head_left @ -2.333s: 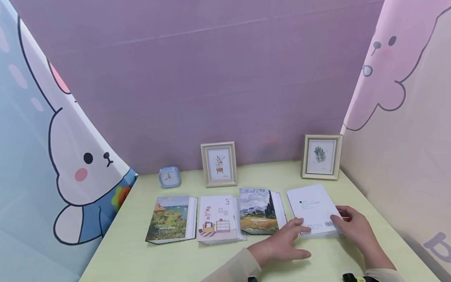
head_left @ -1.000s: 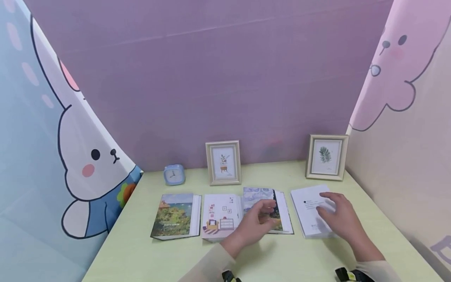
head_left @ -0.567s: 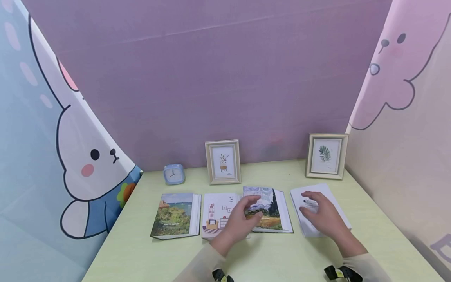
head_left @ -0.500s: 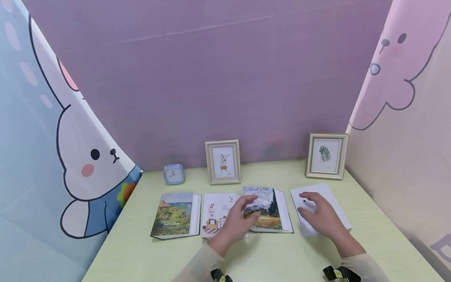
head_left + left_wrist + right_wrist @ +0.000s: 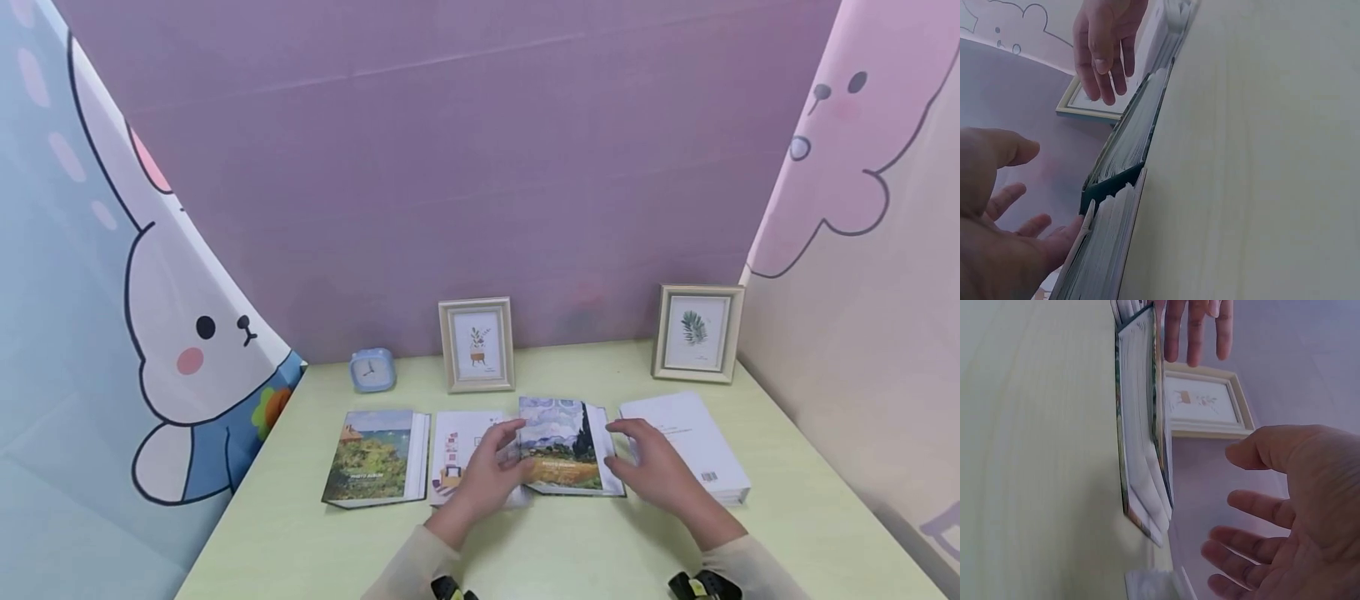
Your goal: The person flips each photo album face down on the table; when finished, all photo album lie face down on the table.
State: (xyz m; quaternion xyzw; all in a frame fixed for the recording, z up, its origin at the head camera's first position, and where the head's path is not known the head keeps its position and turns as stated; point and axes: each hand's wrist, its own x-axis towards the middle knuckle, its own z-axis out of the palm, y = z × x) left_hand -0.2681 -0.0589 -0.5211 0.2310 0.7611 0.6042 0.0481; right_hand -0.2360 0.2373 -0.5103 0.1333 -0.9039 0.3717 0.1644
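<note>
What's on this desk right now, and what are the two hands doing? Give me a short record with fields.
Surface: pale green desk
Albums in a row: landscape-cover album, room-drawing album, starry-sky album, white album
Left hand: open, at the starry-sky album's left edge
Right hand: open, at its right edge; contact unclear
Back of desk: blue clock, plant picture frame, leaf picture frame

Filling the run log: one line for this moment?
left hand: open, at painted album left edge | right hand: open, at its right edge | album flat on table
</note>
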